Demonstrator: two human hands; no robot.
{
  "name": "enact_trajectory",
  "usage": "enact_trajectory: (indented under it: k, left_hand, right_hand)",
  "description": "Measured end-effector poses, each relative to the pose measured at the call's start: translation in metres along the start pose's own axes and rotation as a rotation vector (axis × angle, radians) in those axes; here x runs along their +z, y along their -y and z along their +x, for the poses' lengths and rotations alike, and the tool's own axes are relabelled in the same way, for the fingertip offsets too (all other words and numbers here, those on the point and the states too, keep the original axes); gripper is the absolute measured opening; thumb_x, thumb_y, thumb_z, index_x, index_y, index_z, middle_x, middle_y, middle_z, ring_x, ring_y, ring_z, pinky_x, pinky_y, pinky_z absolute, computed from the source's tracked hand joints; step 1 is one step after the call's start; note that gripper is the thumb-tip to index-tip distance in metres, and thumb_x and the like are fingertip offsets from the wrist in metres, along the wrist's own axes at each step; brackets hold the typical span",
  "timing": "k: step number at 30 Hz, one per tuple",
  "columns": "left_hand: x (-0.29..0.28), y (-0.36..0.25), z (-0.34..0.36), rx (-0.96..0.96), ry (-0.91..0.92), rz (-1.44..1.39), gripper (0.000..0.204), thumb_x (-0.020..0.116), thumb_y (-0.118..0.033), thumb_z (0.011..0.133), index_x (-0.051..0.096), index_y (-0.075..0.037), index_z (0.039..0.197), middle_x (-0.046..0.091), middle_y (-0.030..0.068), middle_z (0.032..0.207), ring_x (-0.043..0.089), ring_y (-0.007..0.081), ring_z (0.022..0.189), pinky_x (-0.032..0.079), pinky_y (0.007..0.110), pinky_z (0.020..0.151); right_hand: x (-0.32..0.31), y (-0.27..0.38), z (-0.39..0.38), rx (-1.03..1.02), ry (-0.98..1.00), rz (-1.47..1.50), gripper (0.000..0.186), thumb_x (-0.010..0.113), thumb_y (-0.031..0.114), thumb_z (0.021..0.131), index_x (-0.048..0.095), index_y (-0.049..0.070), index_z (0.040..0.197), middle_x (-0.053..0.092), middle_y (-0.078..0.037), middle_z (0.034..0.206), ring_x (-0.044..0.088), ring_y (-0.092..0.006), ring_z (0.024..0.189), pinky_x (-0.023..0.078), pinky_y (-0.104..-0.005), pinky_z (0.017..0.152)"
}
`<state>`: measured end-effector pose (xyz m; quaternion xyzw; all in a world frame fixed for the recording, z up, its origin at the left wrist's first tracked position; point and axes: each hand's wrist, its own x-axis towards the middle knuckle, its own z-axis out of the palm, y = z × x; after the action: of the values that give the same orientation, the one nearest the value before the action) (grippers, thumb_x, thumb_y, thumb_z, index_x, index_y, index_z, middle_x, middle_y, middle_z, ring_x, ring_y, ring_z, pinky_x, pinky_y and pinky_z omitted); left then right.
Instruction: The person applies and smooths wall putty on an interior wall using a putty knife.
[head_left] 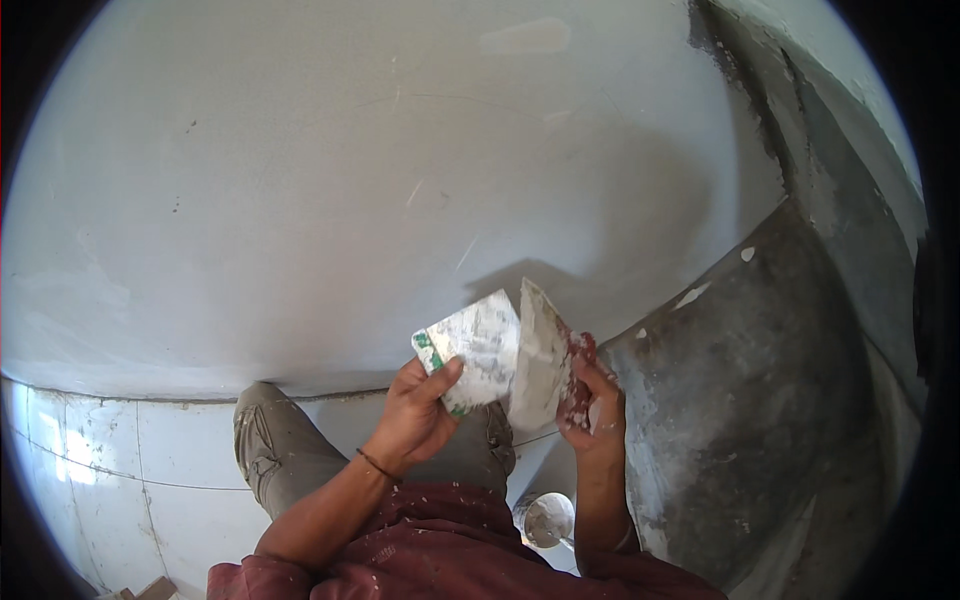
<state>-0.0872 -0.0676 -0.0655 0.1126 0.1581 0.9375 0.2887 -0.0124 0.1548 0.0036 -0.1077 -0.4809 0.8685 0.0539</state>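
Observation:
My left hand (415,415) grips a square putty board (470,340) with a green edge, its face smeared with white and grey paste. My right hand (595,405) holds a putty knife or trowel by its red, paste-caked handle (578,365); its pale, coated blade (535,345) stands tilted close against the board's right edge. Whether the two tools touch is hard to tell. Both are held in front of the pale plastered wall (350,200), on which their shadow falls.
A bucket (548,520) of pale paste stands below, near my right forearm. My bent legs (280,450) reach toward the wall's foot over pale floor tiles (95,480). A dark grey cement surface (730,400) and a rough corner (840,150) are on the right.

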Motion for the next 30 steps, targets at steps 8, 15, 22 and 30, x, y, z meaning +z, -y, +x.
enact_trajectory:
  k: [8,15,22,30]
  left_hand:
    - [0.011,-0.012,-0.053,0.024,0.006,-0.072,0.043,0.062,-0.016,0.102,0.050,-0.002,0.141,0.064,0.0118,0.134,0.064,0.0273,0.123,0.051,0.047,0.109]
    - [0.020,0.002,-0.050,0.139,-0.201,-0.003,0.034,0.062,-0.011,0.101,0.058,-0.004,0.133,0.068,0.0100,0.127,0.068,0.0243,0.115,0.054,0.043,0.102]
    - [0.039,0.011,-0.034,0.248,-0.180,-0.028,0.030,0.060,-0.007,0.101,0.061,-0.002,0.131,0.068,0.0115,0.127,0.067,0.0243,0.117,0.055,0.043,0.103]
    - [0.040,0.008,-0.017,0.223,-0.079,-0.033,0.035,0.059,-0.006,0.101,0.057,-0.001,0.136,0.066,0.0123,0.132,0.066,0.0250,0.120,0.054,0.042,0.104]
  right_hand:
    - [-0.004,-0.008,0.029,-0.312,-0.129,-0.008,0.049,0.066,0.014,0.095,0.051,0.005,0.142,0.064,-0.012,0.128,0.067,-0.0251,0.108,0.060,-0.0409,0.082]
    - [0.036,-0.009,-0.003,-0.632,-0.044,0.003,0.064,0.063,-0.008,0.088,0.041,0.001,0.147,0.055,-0.016,0.139,0.057,-0.0300,0.126,0.049,-0.0495,0.106]
    - [0.039,-0.019,-0.012,-0.899,0.075,-0.163,0.060,0.062,-0.013,0.086,0.045,-0.002,0.143,0.057,-0.016,0.135,0.057,-0.0245,0.125,0.045,-0.0450,0.109]
    - [0.040,-0.022,-0.018,-0.963,0.042,-0.515,0.035,0.065,-0.013,0.088,0.060,-0.004,0.121,0.065,-0.013,0.121,0.063,-0.0185,0.110,0.051,-0.0325,0.094]
